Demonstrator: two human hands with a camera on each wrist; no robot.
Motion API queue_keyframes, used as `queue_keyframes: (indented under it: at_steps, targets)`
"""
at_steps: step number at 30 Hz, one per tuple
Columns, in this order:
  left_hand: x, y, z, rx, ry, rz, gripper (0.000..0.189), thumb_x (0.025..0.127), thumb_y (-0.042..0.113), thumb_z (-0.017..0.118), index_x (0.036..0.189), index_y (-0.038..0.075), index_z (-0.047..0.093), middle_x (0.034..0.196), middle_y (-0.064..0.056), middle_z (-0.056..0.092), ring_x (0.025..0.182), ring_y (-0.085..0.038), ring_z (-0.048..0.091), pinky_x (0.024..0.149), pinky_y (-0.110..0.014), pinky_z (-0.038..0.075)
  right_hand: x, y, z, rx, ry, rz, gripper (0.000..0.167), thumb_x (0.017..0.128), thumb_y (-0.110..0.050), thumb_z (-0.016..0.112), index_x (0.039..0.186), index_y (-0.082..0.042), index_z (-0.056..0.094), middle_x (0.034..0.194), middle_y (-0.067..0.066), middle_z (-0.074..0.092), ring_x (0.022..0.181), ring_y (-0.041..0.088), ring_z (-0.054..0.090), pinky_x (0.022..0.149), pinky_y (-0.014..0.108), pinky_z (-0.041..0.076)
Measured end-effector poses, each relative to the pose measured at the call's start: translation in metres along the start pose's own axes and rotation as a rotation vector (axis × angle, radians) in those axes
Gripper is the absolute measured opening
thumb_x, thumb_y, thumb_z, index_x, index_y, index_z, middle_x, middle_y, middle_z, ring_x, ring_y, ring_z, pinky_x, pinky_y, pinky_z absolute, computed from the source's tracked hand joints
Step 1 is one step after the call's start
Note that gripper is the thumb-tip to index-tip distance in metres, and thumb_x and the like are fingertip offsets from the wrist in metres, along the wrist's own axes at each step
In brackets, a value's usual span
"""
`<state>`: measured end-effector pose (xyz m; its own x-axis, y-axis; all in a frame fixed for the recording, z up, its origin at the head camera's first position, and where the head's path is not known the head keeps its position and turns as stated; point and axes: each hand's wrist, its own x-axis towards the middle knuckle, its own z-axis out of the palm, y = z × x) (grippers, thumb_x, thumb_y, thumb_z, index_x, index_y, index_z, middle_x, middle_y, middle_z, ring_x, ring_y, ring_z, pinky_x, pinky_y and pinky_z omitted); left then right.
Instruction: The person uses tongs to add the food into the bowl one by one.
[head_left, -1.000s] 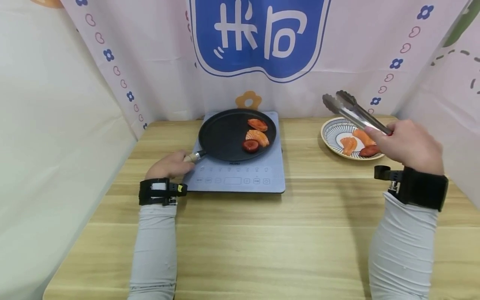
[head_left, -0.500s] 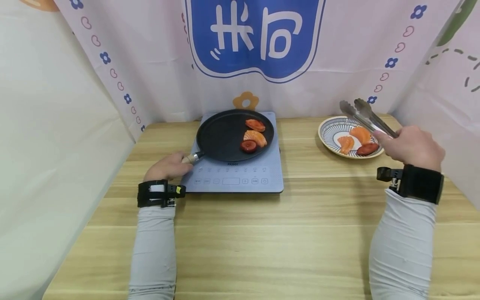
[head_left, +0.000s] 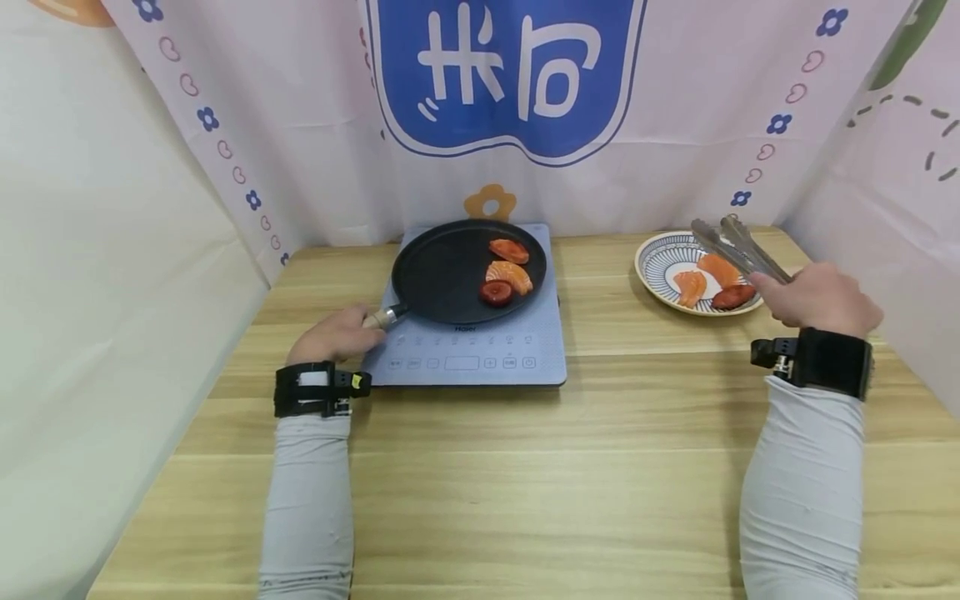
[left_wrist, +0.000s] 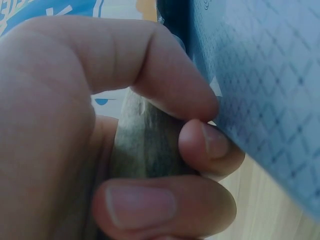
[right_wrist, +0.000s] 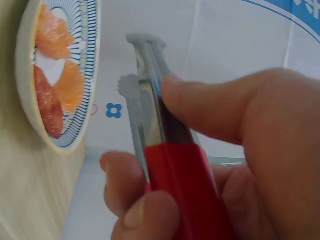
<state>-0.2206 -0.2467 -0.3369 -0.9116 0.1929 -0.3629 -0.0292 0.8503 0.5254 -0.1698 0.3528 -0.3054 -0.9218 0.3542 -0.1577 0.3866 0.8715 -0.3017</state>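
Note:
My left hand [head_left: 336, 335] grips the wooden handle [left_wrist: 145, 140] of a flat black frying pan [head_left: 442, 275], its fingers curled round the wood in the left wrist view. On the pan's right side lie an orange salmon-like slice [head_left: 510, 276], a round dark red piece [head_left: 496, 292] and a reddish piece [head_left: 509, 251]. My right hand [head_left: 823, 298] holds metal tongs [head_left: 738, 250] by their red grip [right_wrist: 182, 185]. The tong tips stand apart with nothing between them, over the far part of a patterned plate [head_left: 654, 271]. Two orange slices [head_left: 691, 288] and a dark red piece [head_left: 733, 297] lie on this plate.
The pan stands on a grey-blue induction cooker [head_left: 555, 350] with a button panel along its front. Underneath is a wooden table [head_left: 555, 492]. A printed curtain [head_left: 330, 150] hangs behind, and pale cloth walls close in both sides.
My right hand has brought the tongs down to the plate, their tips dropping from above its far edge to overlap it. The left hand keeps its grip on the pan handle.

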Motion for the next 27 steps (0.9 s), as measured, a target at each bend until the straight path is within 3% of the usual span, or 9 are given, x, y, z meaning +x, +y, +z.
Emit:
queue_keyframes:
  at_steps: [11,18,27]
  targets:
    - [0.002,-0.001,0.002,0.001,-0.004,-0.008,0.034,0.102,0.024,0.054,0.123,-0.003,0.054,0.09,-0.008,0.055,0.075,-0.02,0.051,0.064,-0.03,0.045,0.008,0.006,0.009,-0.009,-0.035,0.071,0.083,0.097,-0.078,0.033,0.089,-0.001,0.061,0.093,0.025,0.062,0.091,0.043,0.06,0.073,0.053,0.043]
    - [0.0,0.0,0.002,-0.01,-0.006,-0.004,0.033,0.102,0.023,0.054,0.122,-0.003,0.054,0.091,-0.008,0.056,0.077,-0.02,0.052,0.066,-0.03,0.046,0.011,0.012,0.014,0.025,-0.041,0.069,0.073,0.098,-0.072,0.039,0.079,-0.005,0.062,0.096,0.024,0.062,0.096,0.044,0.058,0.077,0.058,0.042]
    - [0.001,0.0,0.0,-0.002,-0.012,0.0,0.036,0.102,0.024,0.054,0.124,-0.005,0.052,0.091,-0.009,0.056,0.077,-0.02,0.052,0.065,-0.031,0.046,0.013,0.017,0.017,0.035,-0.05,0.047,0.07,0.096,-0.072,0.048,0.069,-0.009,0.067,0.077,0.014,0.065,0.088,0.039,0.063,0.074,0.056,0.047]
